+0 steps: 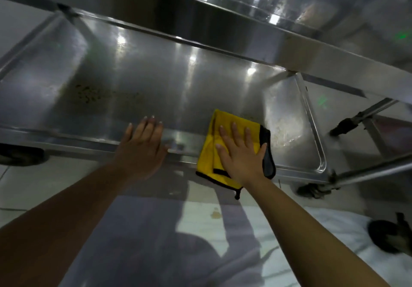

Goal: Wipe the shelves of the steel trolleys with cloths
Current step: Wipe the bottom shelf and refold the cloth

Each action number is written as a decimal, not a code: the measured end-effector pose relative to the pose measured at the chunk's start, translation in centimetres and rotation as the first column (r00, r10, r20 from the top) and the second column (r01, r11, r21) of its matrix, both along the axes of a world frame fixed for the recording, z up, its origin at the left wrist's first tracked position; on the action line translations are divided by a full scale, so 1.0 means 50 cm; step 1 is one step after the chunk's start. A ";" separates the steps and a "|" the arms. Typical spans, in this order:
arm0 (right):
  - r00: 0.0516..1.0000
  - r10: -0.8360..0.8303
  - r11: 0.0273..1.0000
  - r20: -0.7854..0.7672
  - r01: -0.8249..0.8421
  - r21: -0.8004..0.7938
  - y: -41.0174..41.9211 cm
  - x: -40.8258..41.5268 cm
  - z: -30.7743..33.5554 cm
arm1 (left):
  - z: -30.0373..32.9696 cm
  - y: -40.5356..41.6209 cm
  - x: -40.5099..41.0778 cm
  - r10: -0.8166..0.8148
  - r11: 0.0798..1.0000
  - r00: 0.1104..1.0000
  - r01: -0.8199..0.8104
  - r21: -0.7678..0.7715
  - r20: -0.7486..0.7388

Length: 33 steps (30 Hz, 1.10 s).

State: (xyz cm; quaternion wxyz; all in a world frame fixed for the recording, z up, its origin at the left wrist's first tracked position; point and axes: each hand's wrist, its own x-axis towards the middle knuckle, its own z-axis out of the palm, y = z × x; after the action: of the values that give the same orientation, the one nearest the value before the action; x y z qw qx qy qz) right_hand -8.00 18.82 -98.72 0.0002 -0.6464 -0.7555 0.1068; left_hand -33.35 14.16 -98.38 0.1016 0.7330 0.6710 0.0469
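The right hand (242, 152) lies flat on a folded yellow cloth (210, 150), fingers straight and spread a little, thumb out to the right side. It presses the cloth down rather than gripping it; no finger curls round the fabric. The cloth has a black trim and a grey underside that shows along its right edge beside the thumb. It sits across the near rim of the lower shelf (156, 81) of a steel trolley, its far part on the shelf surface and its near corner hanging past the rim over the floor (245, 219).

The left hand (142, 146) is just to the left of the cloth, apart from it. It is open too, fingers straight and close together, resting on the same near rim of the shelf with the fingertips reaching onto the steel. It holds nothing.

The shelf has a patch of small brownish spots (89, 94) towards its left and a pale, smeared patch (283, 128) near its right end, just beside the cloth. An upper shelf (223, 21) of the trolley runs across above. A black wheel (312, 190) shows at the trolley's right near corner.
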 end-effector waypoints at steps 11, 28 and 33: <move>0.966 0.254 0.967 0.053 -0.251 -0.050 0.047 -0.162 0.003 | 0.001 -0.004 0.005 -0.045 0.998 0.993 0.050 0.037 -0.108; 0.855 -0.517 0.855 0.029 0.518 -0.028 0.127 0.198 0.000 | -0.004 0.008 -0.015 -0.107 0.994 0.993 0.107 -0.001 -0.049; 0.975 -0.218 0.975 0.035 0.219 -0.041 0.028 0.123 -0.007 | -0.004 0.010 -0.017 -0.132 0.991 0.988 0.132 -0.006 -0.083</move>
State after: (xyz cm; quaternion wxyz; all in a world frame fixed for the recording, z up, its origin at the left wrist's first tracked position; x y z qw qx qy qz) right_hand -1.84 20.22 -99.06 -0.0138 -0.7269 -0.6772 0.1133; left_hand -34.23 14.66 -98.59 0.0766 0.7770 0.6248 0.0092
